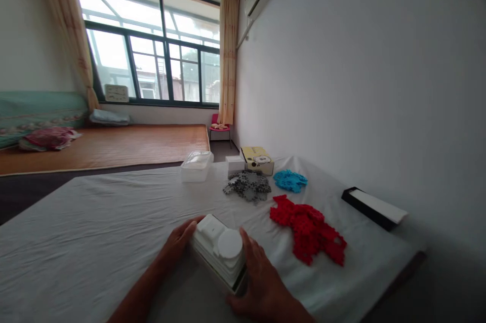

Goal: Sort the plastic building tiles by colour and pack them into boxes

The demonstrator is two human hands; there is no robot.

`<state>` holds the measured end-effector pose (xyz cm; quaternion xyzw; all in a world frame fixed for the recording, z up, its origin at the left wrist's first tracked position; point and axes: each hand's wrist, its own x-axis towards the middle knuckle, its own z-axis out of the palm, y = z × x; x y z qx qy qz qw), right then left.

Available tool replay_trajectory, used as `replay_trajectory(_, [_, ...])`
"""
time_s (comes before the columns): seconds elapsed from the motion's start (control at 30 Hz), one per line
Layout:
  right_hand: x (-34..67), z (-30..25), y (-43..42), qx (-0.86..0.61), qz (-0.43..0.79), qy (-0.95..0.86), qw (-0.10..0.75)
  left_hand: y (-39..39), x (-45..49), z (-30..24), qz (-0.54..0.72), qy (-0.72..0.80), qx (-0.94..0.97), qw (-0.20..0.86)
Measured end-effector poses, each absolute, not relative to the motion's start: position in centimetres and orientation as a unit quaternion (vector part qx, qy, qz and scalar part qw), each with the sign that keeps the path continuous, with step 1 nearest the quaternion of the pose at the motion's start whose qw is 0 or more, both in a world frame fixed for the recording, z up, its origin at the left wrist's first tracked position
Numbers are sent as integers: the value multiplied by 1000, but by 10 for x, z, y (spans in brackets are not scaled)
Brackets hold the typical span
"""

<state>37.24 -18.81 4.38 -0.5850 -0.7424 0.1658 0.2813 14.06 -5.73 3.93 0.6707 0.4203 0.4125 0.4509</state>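
Note:
Near the front of the cloth-covered table, a white boxy object (pixel 214 247) with a raised round disc on top sits between my two hands; its exact kind I cannot make out. My left hand (pixel 178 239) grips its far left end, thumb along the upper edge. Around the right end, my right hand (pixel 261 275) has its fingers on the far side and its thumb low on the near side. To the right lies a heap of red interlocking pieces (pixel 307 227). Farther back are grey pieces (pixel 248 185) and blue pieces (pixel 290 180).
A clear plastic container (pixel 196 167), a small white box (pixel 234 164) and a yellow carton (pixel 258 160) stand at the table's back edge. By the wall at right lies a black-and-white long box (pixel 374 207). A bed (pixel 152 142) stands beyond the table.

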Motion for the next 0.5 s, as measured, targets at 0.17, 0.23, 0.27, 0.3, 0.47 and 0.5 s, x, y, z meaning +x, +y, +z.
replay_trajectory(0.17, [408, 55, -186, -574, 154, -728, 340, -56, 138, 45, 408, 469, 626, 471])
replay_trajectory(0.23, [439, 70, -187, -591, 140, -704, 368, -54, 136, 45, 406, 479, 626, 463])
replay_trajectory(0.27, [458, 77, -188, -601, 128, -692, 379, -53, 136, 44, 405, 480, 628, 459])
replay_trajectory(0.3, [480, 85, -190, -612, 112, -681, 386, -52, 136, 43, 401, 481, 631, 458])
replay_trajectory(0.47, [610, 96, -197, -691, 22, -616, 378, -52, 140, 40, 421, 496, 626, 430])
replay_trajectory(0.5, [638, 92, -198, -709, 12, -599, 373, -52, 140, 40, 422, 497, 626, 428])
